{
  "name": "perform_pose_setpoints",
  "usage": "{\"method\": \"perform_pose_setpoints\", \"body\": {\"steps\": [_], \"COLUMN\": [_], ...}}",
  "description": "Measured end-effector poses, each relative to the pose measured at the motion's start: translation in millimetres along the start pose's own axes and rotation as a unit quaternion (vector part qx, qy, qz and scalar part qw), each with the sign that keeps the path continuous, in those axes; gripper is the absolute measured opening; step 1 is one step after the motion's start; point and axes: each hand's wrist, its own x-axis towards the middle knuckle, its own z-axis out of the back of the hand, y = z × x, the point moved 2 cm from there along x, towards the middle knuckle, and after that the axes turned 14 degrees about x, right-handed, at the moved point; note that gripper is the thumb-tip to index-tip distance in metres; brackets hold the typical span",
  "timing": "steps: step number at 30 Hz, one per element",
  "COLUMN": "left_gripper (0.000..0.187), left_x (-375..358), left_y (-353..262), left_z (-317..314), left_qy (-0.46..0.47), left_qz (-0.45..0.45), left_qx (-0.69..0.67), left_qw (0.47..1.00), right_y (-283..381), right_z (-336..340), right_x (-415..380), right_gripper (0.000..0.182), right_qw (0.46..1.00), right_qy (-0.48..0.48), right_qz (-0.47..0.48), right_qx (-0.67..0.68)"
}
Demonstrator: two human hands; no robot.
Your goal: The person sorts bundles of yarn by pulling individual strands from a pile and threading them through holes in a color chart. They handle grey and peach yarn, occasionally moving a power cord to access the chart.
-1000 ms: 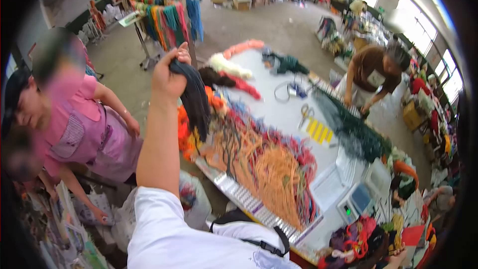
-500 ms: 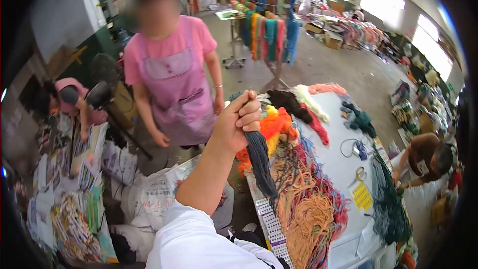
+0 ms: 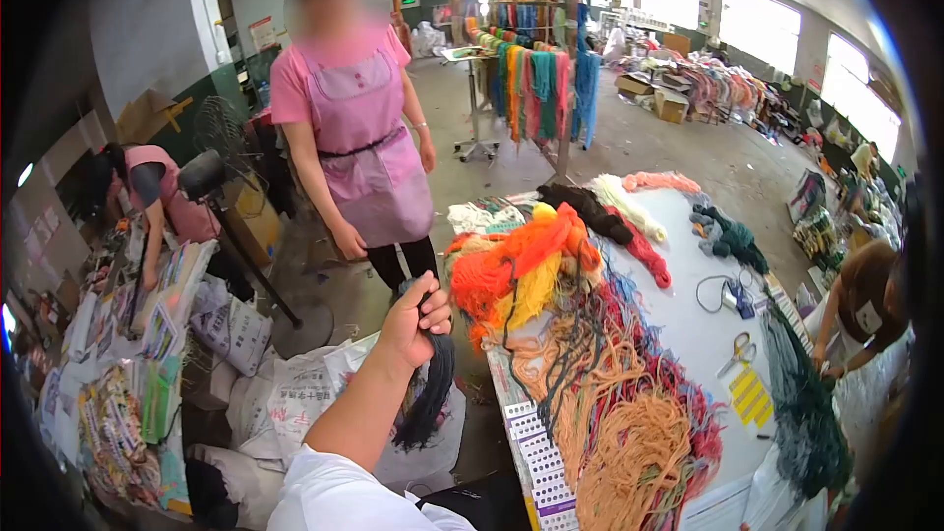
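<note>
The wearer's L hand (image 3: 418, 323) is closed in a fist, fingers curled tight round the top of a charcoal-black bundle of yarn strands (image 3: 430, 398). The bundle hangs down off the near-left side of the white worktable (image 3: 688, 265), w/ white printed sacks (image 3: 295, 403) beyond & below. R hand's out of shot, so can't tell if it's open or has hold of anything.

How far along? Mixed, I'd say. The black bundle's together & up in hand; the cream hank (image 3: 629, 206) & red hank (image 3: 644, 256) lie fairly compact at the far end. Much else is loose: peach strands (image 3: 634, 447) in a tangled heap, bright orange yarn (image 3: 492, 270) piled nearby, dark green strands (image 3: 806, 423) spread along the R side. Scissors (image 3: 739, 349) lie unheld by a yellow striped card (image 3: 752, 398).

A person in a pink apron (image 3: 369, 157) stands across from the fist, hands apart from it; a person in a brown top (image 3: 865, 305) is at the far R edge, by the green. Bkgd: a rack of coloured hanks (image 3: 531, 79).
</note>
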Motion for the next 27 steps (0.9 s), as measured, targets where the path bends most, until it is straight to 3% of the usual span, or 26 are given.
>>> {"method": "perform_pose_setpoints", "body": {"steps": [5,7,11,13,14,15,17,19,20,24,27], "left_gripper": [0.020,0.021,0.024,0.026,0.028,0.025,0.021,0.019,0.017,0.016,0.016], "left_x": [9,17,16,21,20,12,-8,-15,-19,-33,-42], "left_y": [94,119,143,127,117,104,87,77,79,80,84], "left_z": [110,138,190,198,204,201,198,201,203,187,174], "left_qy": [-0.055,-0.044,-0.065,-0.052,-0.035,-0.028,0.008,0.049,0.079,0.143,0.210], "left_qz": [-0.026,-0.027,-0.003,-0.011,-0.034,-0.048,-0.070,-0.067,-0.061,-0.054,-0.018], "left_qx": [-0.019,-0.023,-0.029,-0.044,-0.028,-0.038,-0.058,-0.081,-0.107,-0.147,-0.174], "left_qw": [0.998,0.998,0.997,0.998,0.998,0.998,0.996,0.993,0.989,0.977,0.962], "right_y": [-32,-33,-37,-1,22,41,72,95,87,98,104], "right_z": [55,51,167,240,284,317,328,329,294,301,315], "right_x": [4,-44,-46,-40,-38,-50,-110,-144,-189,-221,-224], "right_gripper": [0.020,0.015,0.015,0.017,0.019,0.020,0.020,0.018,0.020,0.014,0.015], "right_qw": [0.991,0.985,0.961,0.926,0.944,0.876,0.947,0.890,0.883,0.893,0.914], "right_qy": [0.007,0.030,0.007,0.221,0.105,-0.017,-0.104,-0.108,-0.081,-0.029,0.194], "right_qz": [0.036,0.093,0.133,0.046,0.278,0.481,0.263,0.327,0.403,0.413,0.319], "right_qx": [0.125,0.143,0.243,0.302,0.141,-0.040,0.150,0.300,0.226,0.175,0.161]}}
